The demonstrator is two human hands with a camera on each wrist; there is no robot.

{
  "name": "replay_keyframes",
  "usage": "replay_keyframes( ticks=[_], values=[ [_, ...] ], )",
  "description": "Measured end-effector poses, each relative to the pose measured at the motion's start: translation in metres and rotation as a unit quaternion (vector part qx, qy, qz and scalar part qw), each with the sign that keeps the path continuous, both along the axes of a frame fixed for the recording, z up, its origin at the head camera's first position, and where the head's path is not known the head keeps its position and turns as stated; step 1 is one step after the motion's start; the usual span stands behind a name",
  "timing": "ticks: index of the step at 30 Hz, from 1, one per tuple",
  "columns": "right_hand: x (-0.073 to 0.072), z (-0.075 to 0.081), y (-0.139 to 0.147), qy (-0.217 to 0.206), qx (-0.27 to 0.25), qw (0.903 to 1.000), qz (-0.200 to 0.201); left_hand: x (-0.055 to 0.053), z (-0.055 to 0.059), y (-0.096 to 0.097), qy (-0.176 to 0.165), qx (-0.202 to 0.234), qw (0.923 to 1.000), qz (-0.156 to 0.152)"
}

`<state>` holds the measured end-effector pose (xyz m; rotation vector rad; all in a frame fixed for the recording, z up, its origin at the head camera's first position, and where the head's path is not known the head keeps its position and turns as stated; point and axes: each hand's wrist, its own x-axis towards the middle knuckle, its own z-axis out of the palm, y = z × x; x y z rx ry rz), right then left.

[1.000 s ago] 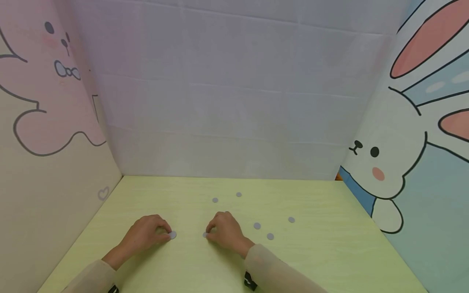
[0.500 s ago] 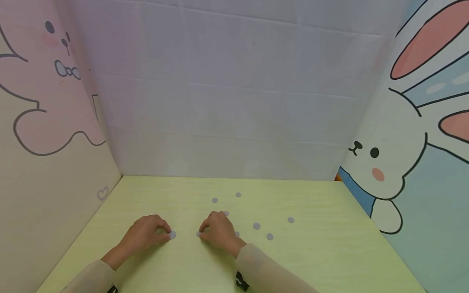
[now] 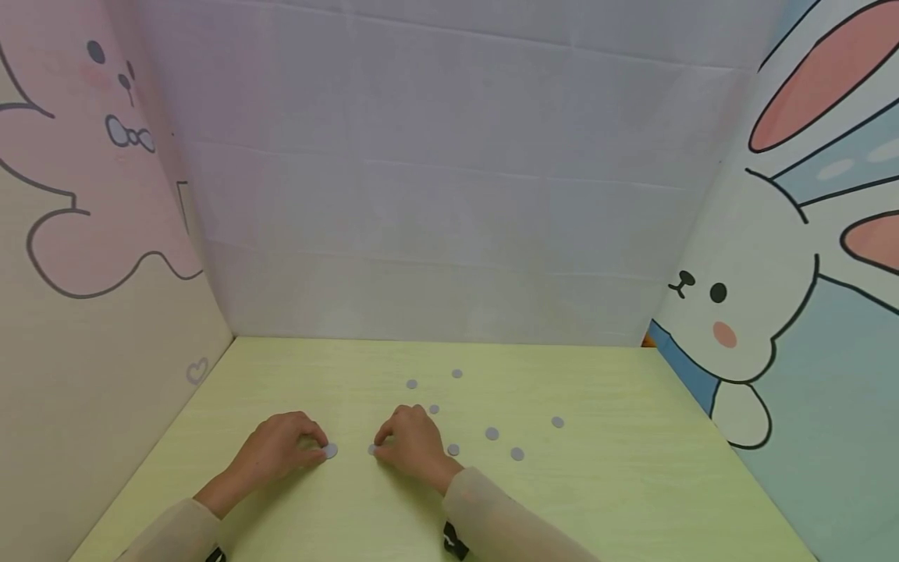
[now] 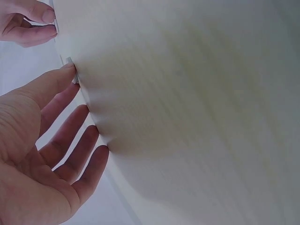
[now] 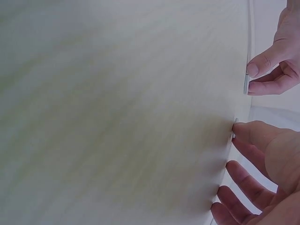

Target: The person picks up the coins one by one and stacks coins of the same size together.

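Observation:
My left hand [image 3: 282, 446] rests low on the table with thumb and index finger pinching a flat grey disc [image 3: 332, 450] at its edge. To its right, my right hand [image 3: 413, 442] pinches a second small grey disc [image 3: 371, 449] between thumb and index finger, flat against the tabletop. A short gap separates the two discs. In the left wrist view, the other fingertips [image 4: 104, 149] of the left hand touch the surface. The right hand's remaining fingers [image 5: 224, 191] do likewise in the right wrist view. From there, the left disc [image 5: 246, 84] shows a thickish edge.
Several like discs lie scattered on the pale yellow-green table [image 3: 618, 484]: one grey disc [image 3: 453, 449] just beside the right wrist, another disc [image 3: 434, 409] behind the right hand, others further back and right. A white cloth [image 3: 449, 195] closes the back; printed panels [image 3: 829, 375] flank the sides.
My right hand has slid left with its disc, closer to the left hand's disc, uncovering two discs behind and beside it. The left hand has stayed in place.

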<state>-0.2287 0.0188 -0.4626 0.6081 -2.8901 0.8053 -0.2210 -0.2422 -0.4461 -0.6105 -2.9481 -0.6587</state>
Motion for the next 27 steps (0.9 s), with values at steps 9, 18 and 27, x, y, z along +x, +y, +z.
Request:
replay_keyframes(
  ticks=[9, 18, 27],
  values=[
    [0.0004, -0.0007, -0.0012, 0.012, 0.0, 0.9999, 0.006, -0.0023, 0.0003, 0.0016, -0.003, -0.004, 1.0, 0.0],
    [0.001, 0.0002, -0.0051, 0.03, 0.012, 0.9994, 0.011, -0.0024, 0.0022, 0.0025, -0.007, -0.002, 1.0, -0.001],
    [0.0022, 0.0014, -0.0054, 0.027, 0.005, 0.9996, 0.01, -0.0044, 0.0012, 0.0019, -0.008, -0.007, 0.9999, -0.001]
  ],
)
